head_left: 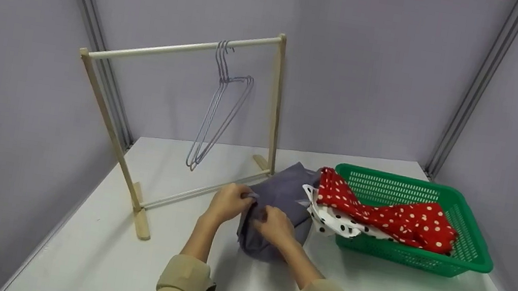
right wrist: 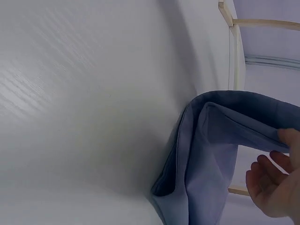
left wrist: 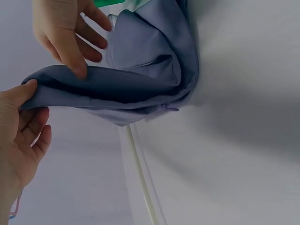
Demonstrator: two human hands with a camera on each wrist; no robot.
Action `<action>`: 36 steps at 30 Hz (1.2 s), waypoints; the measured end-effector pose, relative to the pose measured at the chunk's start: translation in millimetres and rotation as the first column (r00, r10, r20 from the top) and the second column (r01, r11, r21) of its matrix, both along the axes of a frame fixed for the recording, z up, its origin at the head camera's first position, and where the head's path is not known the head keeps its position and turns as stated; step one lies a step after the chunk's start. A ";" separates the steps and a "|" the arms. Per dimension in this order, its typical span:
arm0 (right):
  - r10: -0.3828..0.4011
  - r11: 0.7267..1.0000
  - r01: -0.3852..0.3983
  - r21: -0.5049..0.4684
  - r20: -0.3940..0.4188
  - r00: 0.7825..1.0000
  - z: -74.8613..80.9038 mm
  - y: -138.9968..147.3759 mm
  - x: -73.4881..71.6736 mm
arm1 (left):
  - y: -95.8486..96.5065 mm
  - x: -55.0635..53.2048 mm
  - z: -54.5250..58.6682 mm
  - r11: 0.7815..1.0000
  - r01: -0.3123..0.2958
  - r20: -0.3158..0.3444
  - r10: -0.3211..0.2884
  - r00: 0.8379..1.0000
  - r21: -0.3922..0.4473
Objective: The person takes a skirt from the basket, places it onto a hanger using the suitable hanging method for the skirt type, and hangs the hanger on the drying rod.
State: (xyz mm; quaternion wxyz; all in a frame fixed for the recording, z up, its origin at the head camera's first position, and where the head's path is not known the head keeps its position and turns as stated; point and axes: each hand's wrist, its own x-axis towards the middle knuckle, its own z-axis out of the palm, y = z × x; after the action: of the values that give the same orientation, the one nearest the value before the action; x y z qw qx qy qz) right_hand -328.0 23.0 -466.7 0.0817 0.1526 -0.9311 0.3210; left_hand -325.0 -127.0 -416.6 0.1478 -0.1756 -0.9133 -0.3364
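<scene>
A grey-blue cloth garment (head_left: 286, 185) lies bunched on the table in front of the person, its banded edge held up as an open loop. The left hand (head_left: 229, 202) pinches one side of that edge; in the left wrist view its thumb (left wrist: 29, 86) lies over the fabric. On the opposite side is the right hand (head_left: 274, 226). In the right wrist view its thumb (right wrist: 287, 137) lies on the fabric edge, with the other fingers loosely bent behind. A small tab (left wrist: 171, 108) sticks out from the edge.
A wooden rack (head_left: 275, 107) stands at the back left, with several wire hangers (head_left: 216, 108) on its top rail. To the right, a green basket (head_left: 472, 244) holds red dotted cloth (head_left: 402, 221) and white dotted cloth (head_left: 335, 221), which hangs over the near-left rim beside the garment.
</scene>
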 end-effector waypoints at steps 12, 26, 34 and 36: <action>-0.105 0.982 0.098 -0.163 -0.037 0.994 16.8 11.2 -12.6 | -11.3 1.0 0.2 0.986 -0.109 -0.131 0.092 0.987 -0.128; 0.148 0.988 -0.115 0.099 -0.460 0.875 29.9 17.7 -19.2 | -22.8 2.3 -3.1 0.901 -0.426 -0.282 0.389 0.877 -0.081; 0.096 0.965 0.060 0.255 -0.559 0.823 23.3 26.8 -26.6 | -53.2 9.3 -5.6 0.882 -0.472 -0.295 0.456 0.840 0.018; 0.080 0.962 0.087 0.258 -0.570 0.817 28.4 28.3 -29.7 | -62.7 10.7 -5.7 0.871 -0.488 -0.303 0.479 0.824 0.048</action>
State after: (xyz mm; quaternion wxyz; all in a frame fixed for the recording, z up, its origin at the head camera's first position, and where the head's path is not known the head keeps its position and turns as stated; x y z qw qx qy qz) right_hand -357.6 51.3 -438.4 0.3380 0.2505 -0.8981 0.1286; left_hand -314.3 -189.7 -422.3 0.3646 0.0093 -0.8991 -0.2422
